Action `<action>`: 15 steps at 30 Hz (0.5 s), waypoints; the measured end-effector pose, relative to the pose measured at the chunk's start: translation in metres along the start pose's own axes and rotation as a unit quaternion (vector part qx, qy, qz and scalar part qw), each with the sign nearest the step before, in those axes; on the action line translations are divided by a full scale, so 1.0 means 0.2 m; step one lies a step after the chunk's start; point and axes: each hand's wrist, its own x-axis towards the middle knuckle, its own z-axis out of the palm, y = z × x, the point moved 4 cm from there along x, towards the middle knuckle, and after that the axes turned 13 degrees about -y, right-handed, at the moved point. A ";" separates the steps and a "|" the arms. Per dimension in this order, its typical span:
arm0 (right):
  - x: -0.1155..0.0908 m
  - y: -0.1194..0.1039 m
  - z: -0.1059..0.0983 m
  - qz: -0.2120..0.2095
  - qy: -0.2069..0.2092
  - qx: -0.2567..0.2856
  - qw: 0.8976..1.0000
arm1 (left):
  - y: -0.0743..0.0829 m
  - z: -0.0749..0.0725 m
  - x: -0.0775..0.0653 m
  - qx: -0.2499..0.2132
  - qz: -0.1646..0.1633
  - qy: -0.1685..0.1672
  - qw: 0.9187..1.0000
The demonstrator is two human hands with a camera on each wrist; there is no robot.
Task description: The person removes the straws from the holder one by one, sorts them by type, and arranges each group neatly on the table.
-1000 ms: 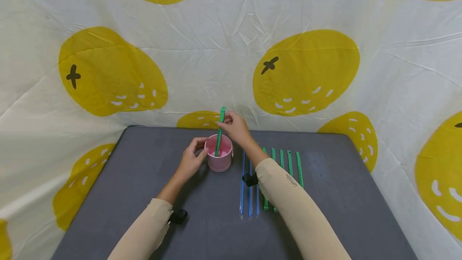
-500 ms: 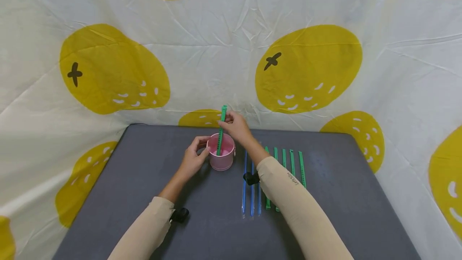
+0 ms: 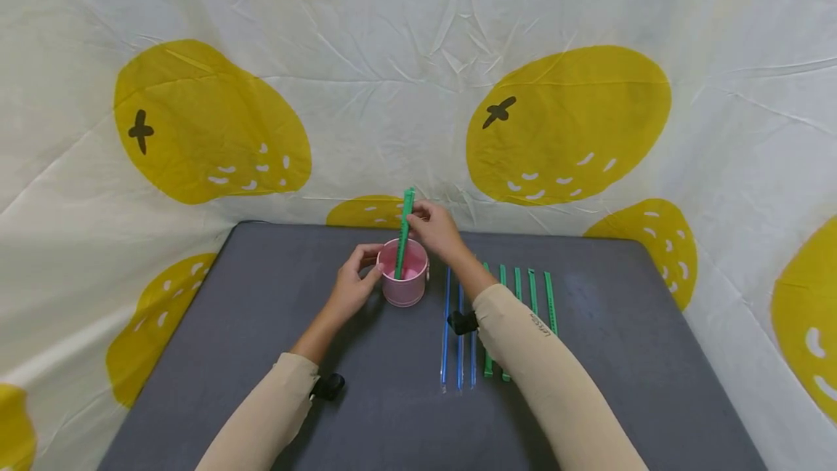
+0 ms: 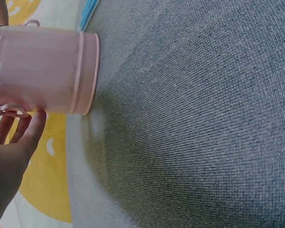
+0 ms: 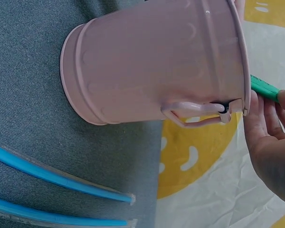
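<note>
A small pink metal bucket (image 3: 404, 292) with side handles stands upright on the table. My left hand (image 3: 351, 282) holds its left side, thumb in front and fingers behind; in the left wrist view its fingertips touch the wall beside a handle (image 4: 12, 109). The right hand (image 3: 437, 230) pinches the upper part of a thin green stick with dark print, like a wrapped straw (image 3: 404, 227). Its lower end is inside the bucket, and the upper end sticks up above the rim. From the right wrist, the green straw (image 5: 265, 88) shows between thumb and fingers.
Right of the bucket lie several blue straws in clear wrappers (image 3: 445, 340) and several more green sticks (image 3: 551, 304), side by side and partly under the right forearm. Behind the grey table (image 3: 261, 311) hangs a white cloth with yellow fruit (image 3: 569, 126).
The view has shifted slightly. My right fingers have slid a little to the right along the green straw's side; it still stands in the bucket. The left hand keeps its hold.
</note>
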 end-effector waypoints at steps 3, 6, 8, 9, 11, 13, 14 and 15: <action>-0.01 0.00 -0.01 -0.003 0.006 0.005 1.000 | 0.00 0.00 -0.01 0.004 -0.001 -0.002 1.000; -0.01 -0.02 -0.02 -0.008 0.013 0.007 1.000 | 0.01 -0.01 -0.01 0.006 -0.001 -0.002 1.000; -0.02 -0.03 -0.03 -0.010 0.017 0.002 1.000 | 0.01 -0.01 -0.02 0.008 -0.001 -0.002 1.000; -0.02 -0.03 -0.03 -0.009 0.018 0.001 1.000 | 0.01 -0.01 -0.02 0.009 0.000 -0.002 1.000; -0.02 -0.04 -0.03 -0.009 0.018 -0.002 1.000 | 0.01 -0.01 -0.02 0.011 0.001 -0.003 1.000; -0.03 -0.05 -0.04 -0.008 0.020 -0.001 1.000 | 0.01 -0.01 -0.03 0.010 0.003 -0.004 1.000; -0.03 -0.05 -0.04 -0.007 0.021 0.001 1.000 | 0.01 -0.01 -0.03 0.009 0.003 -0.006 1.000; -0.04 -0.05 -0.04 -0.007 0.023 0.001 1.000 | 0.01 -0.01 -0.03 0.009 0.003 -0.007 1.000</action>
